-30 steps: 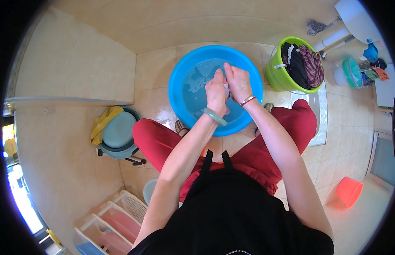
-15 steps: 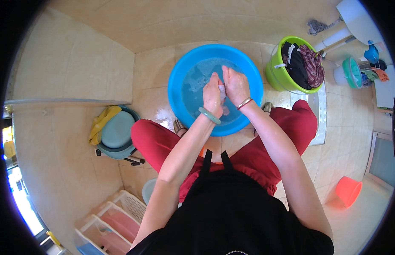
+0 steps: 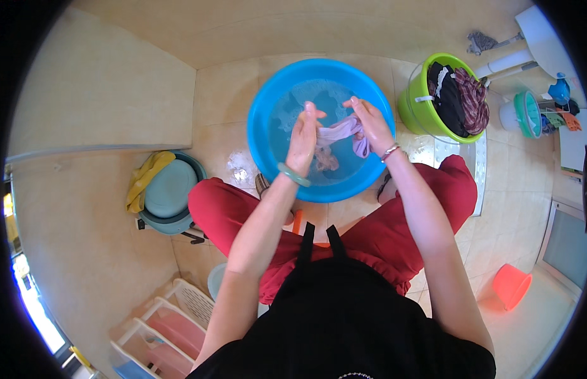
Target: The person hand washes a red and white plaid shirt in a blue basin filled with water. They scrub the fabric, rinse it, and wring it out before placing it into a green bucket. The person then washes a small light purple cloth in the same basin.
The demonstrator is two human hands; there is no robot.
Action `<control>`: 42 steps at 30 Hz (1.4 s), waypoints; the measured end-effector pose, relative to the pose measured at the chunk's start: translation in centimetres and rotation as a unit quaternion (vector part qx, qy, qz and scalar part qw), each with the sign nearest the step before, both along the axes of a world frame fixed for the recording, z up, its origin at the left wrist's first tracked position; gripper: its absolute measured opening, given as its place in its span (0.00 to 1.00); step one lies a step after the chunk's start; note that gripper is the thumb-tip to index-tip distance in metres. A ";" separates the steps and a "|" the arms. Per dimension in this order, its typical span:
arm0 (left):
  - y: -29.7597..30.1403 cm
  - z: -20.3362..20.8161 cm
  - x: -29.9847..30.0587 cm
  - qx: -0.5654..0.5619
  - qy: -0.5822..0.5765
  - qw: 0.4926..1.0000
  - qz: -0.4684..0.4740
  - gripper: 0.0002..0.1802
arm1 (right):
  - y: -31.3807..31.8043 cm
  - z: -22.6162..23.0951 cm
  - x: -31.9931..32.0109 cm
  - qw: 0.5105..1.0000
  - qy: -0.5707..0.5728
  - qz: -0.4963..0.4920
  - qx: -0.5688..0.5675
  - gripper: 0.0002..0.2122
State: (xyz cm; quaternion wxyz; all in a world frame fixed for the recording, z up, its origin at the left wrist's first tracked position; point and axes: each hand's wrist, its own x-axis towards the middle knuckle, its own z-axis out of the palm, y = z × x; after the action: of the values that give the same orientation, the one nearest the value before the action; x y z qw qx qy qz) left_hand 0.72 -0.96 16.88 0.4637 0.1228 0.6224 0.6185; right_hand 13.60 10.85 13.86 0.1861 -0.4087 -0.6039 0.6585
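Note:
Over a blue plastic basin of cloudy, sudsy water, a wet light-purple cloth stretches between my two hands. My left hand, with a pale green bangle at the wrist, has its fingers closed on the cloth's left end. The other end is gripped by my right hand, which wears a thin bracelet; a loose fold hangs below its palm. Beneath the cloth, a pinkish piece of fabric lies in the water between my wrists. The exact kind of garment cannot be made out.
A green bucket with dark and plaid clothes stands right of the basin. At left, blue basins are stacked with a yellow cloth over them. A white rack sits lower left, a coral bucket lower right.
My hands have moved apart from close together. The purple cloth, earlier bunched between them, is now drawn out sideways, and the pinkish fabric below shows more.

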 end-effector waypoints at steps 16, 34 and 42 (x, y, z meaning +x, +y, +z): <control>-0.1 -3.0 -1.2 0.049 -0.380 0.924 -0.024 0.17 | -6.0 3.5 -1.2 0.937 0.049 0.132 0.320 0.11; 1.2 -4.9 1.7 0.037 -0.202 0.977 0.061 0.13 | -7.1 2.2 -4.1 0.899 -0.031 -0.024 0.436 0.12; 1.6 -3.7 1.3 -0.097 -0.142 0.985 -0.009 0.17 | -1.3 -7.0 -3.2 0.940 -0.195 0.014 0.279 0.13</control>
State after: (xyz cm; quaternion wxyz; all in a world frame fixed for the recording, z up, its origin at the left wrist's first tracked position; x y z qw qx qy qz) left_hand 2.04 0.69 13.19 0.5629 -0.0060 0.6058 0.5622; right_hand 10.35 9.51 6.86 0.1622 -0.4518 -0.7939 0.3733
